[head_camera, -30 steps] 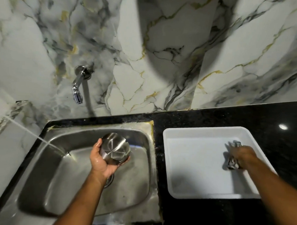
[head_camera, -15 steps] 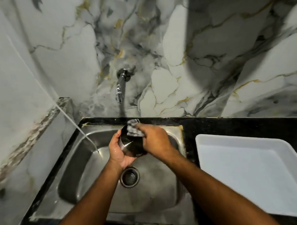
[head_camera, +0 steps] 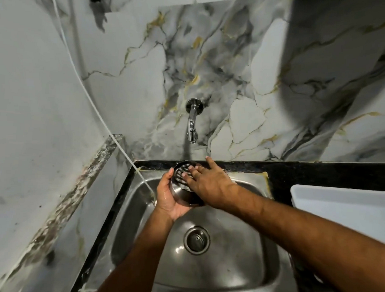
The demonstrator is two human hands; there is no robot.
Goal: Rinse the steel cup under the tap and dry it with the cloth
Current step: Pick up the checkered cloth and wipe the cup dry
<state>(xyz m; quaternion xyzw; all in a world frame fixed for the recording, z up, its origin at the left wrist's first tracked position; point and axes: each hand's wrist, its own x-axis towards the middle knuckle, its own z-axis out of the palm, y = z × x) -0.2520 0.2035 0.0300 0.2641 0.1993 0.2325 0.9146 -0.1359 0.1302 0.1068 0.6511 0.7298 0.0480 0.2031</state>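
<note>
Now that the right hand (head_camera: 209,186) has left the tray and lies flat, fingers spread, on the steel cup (head_camera: 182,185), the left hand (head_camera: 170,195) cups it at the sink's (head_camera: 237,269) 12 o'clock below the tap (head_camera: 192,126); cloth's probably underneath, so drying's started.

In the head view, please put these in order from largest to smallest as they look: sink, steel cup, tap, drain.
1. sink
2. steel cup, partly hidden by the hands
3. tap and drain: they look alike in size, and the drain is nearer the camera, so no ranking.
</note>
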